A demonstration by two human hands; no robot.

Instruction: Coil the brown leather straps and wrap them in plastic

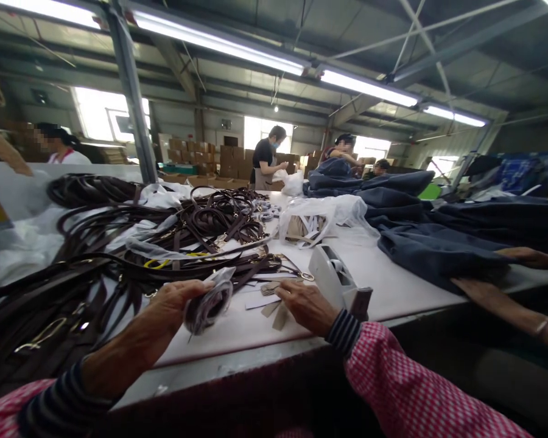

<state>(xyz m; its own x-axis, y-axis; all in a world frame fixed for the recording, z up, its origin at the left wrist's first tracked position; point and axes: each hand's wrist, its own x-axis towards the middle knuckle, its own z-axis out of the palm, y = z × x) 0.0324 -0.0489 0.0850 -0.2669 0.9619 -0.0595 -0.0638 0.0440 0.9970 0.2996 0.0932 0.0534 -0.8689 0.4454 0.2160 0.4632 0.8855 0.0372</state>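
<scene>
In my left hand [171, 304], a coiled dark strap in a clear plastic bag [210, 304] is pinched between thumb and fingers, held just above the near table edge. My right hand [308, 306] is low over the table, its fingers curled together at a small stack of beige tags [269, 288]. Whatever sits between those fingertips is hidden. Loose beige strips lie under that hand, and white paper slips [261, 301] lie left of it. Just beyond my right hand stands a grey-white tape dispenser [331, 274].
Dark brown straps with metal clasps [210, 222] are heaped across the left and middle. A clear plastic bag with beige pieces [305, 225] lies behind the dispenser. Dark blue fabric [438, 249] is piled at right, where another person's hands [484, 295] touch it. Co-workers stand farther back.
</scene>
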